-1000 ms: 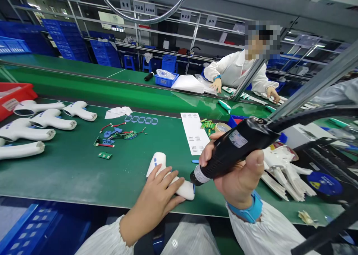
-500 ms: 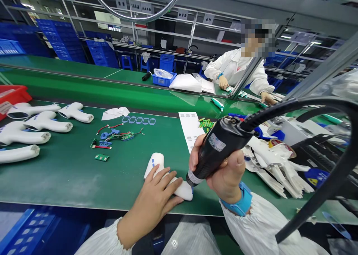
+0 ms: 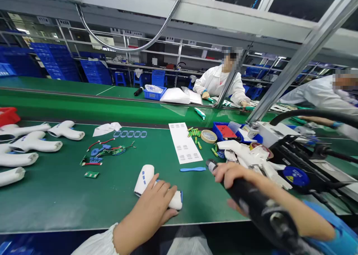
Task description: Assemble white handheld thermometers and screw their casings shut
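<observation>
A white gun-shaped plastic housing (image 3: 145, 176) with small blue buttons lies on the green bench near its front edge. My left hand (image 3: 152, 202) lies over its handle, fingers curled across it and thumb along the near side. In my right hand (image 3: 231, 175) is a black electric screwdriver (image 3: 253, 201), blurred by motion, its tip pointing up and left, apart from the housing. A blue flat strip (image 3: 192, 169) rests just left of that tip. Behind it lies a printed white sheet (image 3: 183, 141).
More white housings (image 3: 36, 143) lie at the left by a red bin (image 3: 8, 116). Circuit boards with wires (image 3: 119, 150) and blue frames (image 3: 130, 134) sit mid-bench. Loose white shells (image 3: 251, 154), green batteries (image 3: 194, 132) and a tape roll (image 3: 209, 136) crowd the right. A co-worker (image 3: 220, 81) sits opposite.
My right hand has swung the electric screwdriver away from the housing, to the right and down. The blue strip now shows. My left hand stays on the housing; the view has tilted up.
</observation>
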A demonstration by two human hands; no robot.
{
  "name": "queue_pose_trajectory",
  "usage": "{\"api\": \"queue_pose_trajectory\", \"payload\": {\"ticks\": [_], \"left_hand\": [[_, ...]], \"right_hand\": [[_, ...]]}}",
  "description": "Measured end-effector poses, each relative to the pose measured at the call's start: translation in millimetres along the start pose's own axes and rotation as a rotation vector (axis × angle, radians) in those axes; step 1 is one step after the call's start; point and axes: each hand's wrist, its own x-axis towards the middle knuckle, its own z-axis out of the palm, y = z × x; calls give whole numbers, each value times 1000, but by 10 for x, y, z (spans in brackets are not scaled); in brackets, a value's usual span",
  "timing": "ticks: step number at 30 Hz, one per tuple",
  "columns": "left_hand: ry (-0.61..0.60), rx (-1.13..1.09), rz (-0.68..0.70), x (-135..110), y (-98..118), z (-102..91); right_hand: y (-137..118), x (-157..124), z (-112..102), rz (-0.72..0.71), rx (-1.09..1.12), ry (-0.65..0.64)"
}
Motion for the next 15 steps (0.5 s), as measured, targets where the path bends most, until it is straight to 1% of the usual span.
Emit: {"api": "queue_pose_trajectory", "payload": {"ticks": [2,3,5,6,8,10,11,13,14,15], "left_hand": [[18,-52,1,51,-30,-62],[55,-98,-15,64,-56,-105],[167,-233,-100,69,-121,-215],[231,-319,-186,64,-151,-277],[347,-529,-416,52,-191,-404],[435,-785,-642,50,-188,-518],[469,-912,-728,54,-172,-563],[506,-1135,-825,62,-120,-620],[517,-1220,-851,60,-90,-632],[521,-1289,-866,51,-61,-633]], "right_hand": [[154,-187,61,-25,-149,-222],[251,-285,119,-45,-234,-279],[458,-473,249,-119,-438,-247],[554,-549,304,-162,-521,-222],[698,-622,364,-208,-620,-168],[769,-545,347,-159,-613,-133],[787,-443,319,-86,-577,-122],[824,-133,262,97,-484,-100],[861,59,246,224,-443,-103],[914,261,245,294,-438,-99]]}}
